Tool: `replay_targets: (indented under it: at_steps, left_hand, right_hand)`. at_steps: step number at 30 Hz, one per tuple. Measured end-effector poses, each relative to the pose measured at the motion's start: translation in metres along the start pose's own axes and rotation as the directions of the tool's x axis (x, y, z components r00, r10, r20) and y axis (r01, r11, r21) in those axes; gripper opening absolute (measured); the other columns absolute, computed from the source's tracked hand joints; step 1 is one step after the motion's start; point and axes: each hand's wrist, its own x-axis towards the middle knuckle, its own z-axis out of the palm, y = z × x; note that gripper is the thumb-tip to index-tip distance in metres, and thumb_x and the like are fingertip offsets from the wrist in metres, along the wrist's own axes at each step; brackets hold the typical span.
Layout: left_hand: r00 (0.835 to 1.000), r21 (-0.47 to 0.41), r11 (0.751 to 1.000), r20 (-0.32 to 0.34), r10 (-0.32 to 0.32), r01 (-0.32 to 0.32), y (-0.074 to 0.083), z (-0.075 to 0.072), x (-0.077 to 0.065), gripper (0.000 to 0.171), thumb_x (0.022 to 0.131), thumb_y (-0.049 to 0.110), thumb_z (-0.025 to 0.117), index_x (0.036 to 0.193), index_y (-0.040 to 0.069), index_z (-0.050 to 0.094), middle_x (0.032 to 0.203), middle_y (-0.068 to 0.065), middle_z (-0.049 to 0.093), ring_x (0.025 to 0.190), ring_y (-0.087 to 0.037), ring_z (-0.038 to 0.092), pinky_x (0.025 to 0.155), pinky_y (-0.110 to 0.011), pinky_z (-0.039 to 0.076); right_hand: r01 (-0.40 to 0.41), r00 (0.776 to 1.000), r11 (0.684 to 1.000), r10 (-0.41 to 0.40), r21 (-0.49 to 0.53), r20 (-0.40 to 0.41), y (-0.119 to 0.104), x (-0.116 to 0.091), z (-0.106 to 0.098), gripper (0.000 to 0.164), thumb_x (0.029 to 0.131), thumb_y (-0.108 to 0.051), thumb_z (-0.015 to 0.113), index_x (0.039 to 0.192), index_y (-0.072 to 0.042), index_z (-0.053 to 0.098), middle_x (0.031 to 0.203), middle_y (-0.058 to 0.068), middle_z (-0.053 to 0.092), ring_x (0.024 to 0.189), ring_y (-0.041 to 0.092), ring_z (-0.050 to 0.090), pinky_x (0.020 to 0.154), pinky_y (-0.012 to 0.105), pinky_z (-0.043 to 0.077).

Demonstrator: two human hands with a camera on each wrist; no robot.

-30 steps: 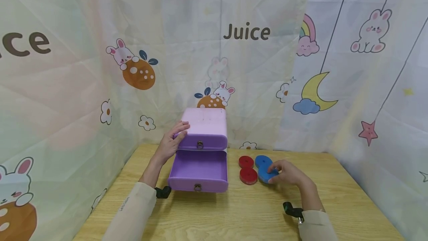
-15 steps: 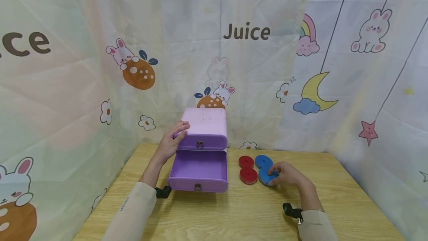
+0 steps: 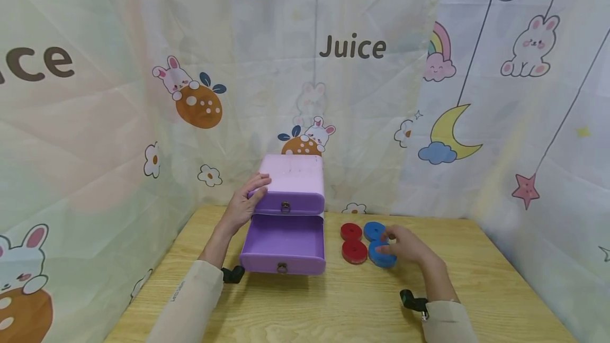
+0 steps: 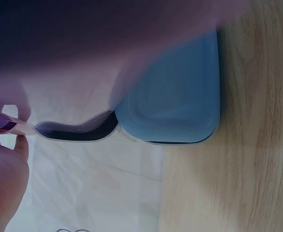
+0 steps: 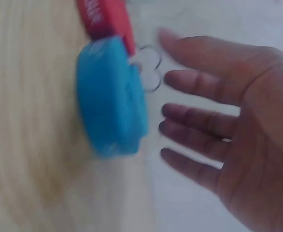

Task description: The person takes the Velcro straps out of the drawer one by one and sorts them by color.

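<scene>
My left hand (image 3: 242,206) rests on the left front corner of a small pink and purple drawer unit (image 3: 293,173), fingers on the top. The unit's lower drawer (image 3: 286,237) is pulled out with nothing in it, while the upper drawer (image 3: 292,204) is pushed in. Over the table's right half, my right hand (image 3: 411,245) hovers by two blue discs with centre holes (image 3: 381,259), its fingers apart and holding nothing. The right wrist view shows a gap between those fingers and the blue discs (image 5: 103,104). Left of them lie two red discs (image 3: 354,252).
The discs lie flat on the wooden table (image 3: 352,311), right of the drawer unit. A printed cloth (image 3: 362,99) with rabbits, flowers and lettering hangs behind and at both sides. Black camera mounts (image 3: 413,300) sit on the wrists.
The right hand has let go of the front blue disc and lifted slightly away. That disc now lies a little nearer the table's front. The left hand and the drawers stay put.
</scene>
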Motion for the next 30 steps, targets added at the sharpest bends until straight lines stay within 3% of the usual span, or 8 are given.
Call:
replay_targets:
  at_steps: [3,8,12,17,20,24,28,30]
  left_hand:
    - [1.000,-0.007,1.000,-0.002,-0.002,0.002,0.000,0.000,-0.001,0.037,0.105,0.029,0.064,0.137,0.010,0.068,0.157,-0.007,0.052,0.161,-0.025,0.021,0.132,-0.051,0.013]
    - [1.000,-0.015,1.000,0.003,-0.006,0.006,-0.001,0.001,-0.003,0.037,0.105,0.027,0.064,0.137,0.008,0.067,0.158,-0.008,0.051,0.161,-0.027,0.021,0.132,-0.053,0.013]
    - [1.000,-0.013,1.000,0.005,-0.011,0.011,-0.001,0.002,-0.003,0.036,0.105,0.027,0.063,0.137,0.010,0.067,0.158,-0.007,0.051,0.161,-0.025,0.021,0.132,-0.052,0.013]
    - [1.000,-0.010,1.000,0.008,-0.009,0.009,-0.002,0.002,-0.002,0.037,0.106,0.028,0.062,0.137,0.010,0.067,0.158,-0.005,0.051,0.161,-0.025,0.020,0.132,-0.051,0.012]
    - [1.000,-0.014,1.000,0.007,-0.009,0.009,-0.002,0.002,-0.002,0.036,0.106,0.028,0.062,0.137,0.011,0.068,0.157,-0.005,0.051,0.161,-0.024,0.020,0.132,-0.051,0.012]
    - [1.000,-0.018,1.000,0.007,-0.006,0.007,-0.001,0.003,-0.001,0.035,0.106,0.027,0.062,0.137,0.012,0.068,0.157,-0.004,0.052,0.161,-0.022,0.021,0.132,-0.051,0.012]
    - [1.000,-0.029,1.000,0.007,-0.003,0.003,0.000,0.002,0.000,0.035,0.106,0.024,0.061,0.138,0.009,0.067,0.157,-0.006,0.051,0.161,-0.024,0.020,0.132,-0.051,0.011]
    - [1.000,-0.031,1.000,0.007,-0.004,0.004,0.001,0.001,0.001,0.035,0.107,0.022,0.061,0.139,0.007,0.066,0.158,-0.008,0.050,0.162,-0.025,0.019,0.132,-0.051,0.010]
  right_hand:
    - [0.114,0.991,0.994,-0.113,0.007,-0.075,-0.020,0.001,-0.002,0.019,0.097,-0.029,0.076,0.100,-0.012,0.069,0.107,0.005,0.070,0.106,0.029,0.064,0.093,0.055,0.056]
    - [0.229,0.966,0.973,-0.224,0.021,-0.130,-0.064,-0.001,-0.001,0.013,0.100,-0.034,0.072,0.098,-0.022,0.071,0.094,-0.010,0.070,0.090,0.012,0.067,0.086,0.038,0.060]
    - [0.326,0.940,0.945,-0.322,0.021,-0.111,-0.098,-0.004,0.006,0.010,0.099,-0.034,0.073,0.095,-0.024,0.072,0.086,-0.014,0.070,0.076,0.006,0.065,0.070,0.025,0.058]
    - [0.442,0.897,0.891,-0.442,0.107,-0.022,-0.137,-0.011,0.019,0.009,0.101,-0.029,0.070,0.101,-0.021,0.074,0.080,-0.012,0.071,0.067,0.006,0.066,0.060,0.024,0.057]
    - [0.475,0.875,0.868,-0.483,0.145,0.026,-0.158,-0.017,0.028,0.015,0.102,-0.027,0.070,0.109,-0.015,0.074,0.083,-0.008,0.073,0.069,0.003,0.066,0.063,0.023,0.058]
    - [0.557,0.827,0.824,-0.561,0.105,0.016,-0.179,-0.021,0.041,0.019,0.099,-0.021,0.073,0.113,-0.008,0.074,0.091,-0.005,0.075,0.079,-0.001,0.067,0.069,0.018,0.058]
    - [0.636,0.770,0.769,-0.637,0.064,0.007,-0.192,-0.023,0.050,0.014,0.096,-0.018,0.077,0.107,-0.009,0.075,0.093,-0.007,0.075,0.080,-0.004,0.066,0.069,0.012,0.056]
    - [0.647,0.759,0.760,-0.650,0.062,0.046,-0.197,-0.023,0.055,0.012,0.097,-0.020,0.076,0.105,-0.012,0.075,0.092,-0.008,0.075,0.078,-0.006,0.064,0.068,0.010,0.054]
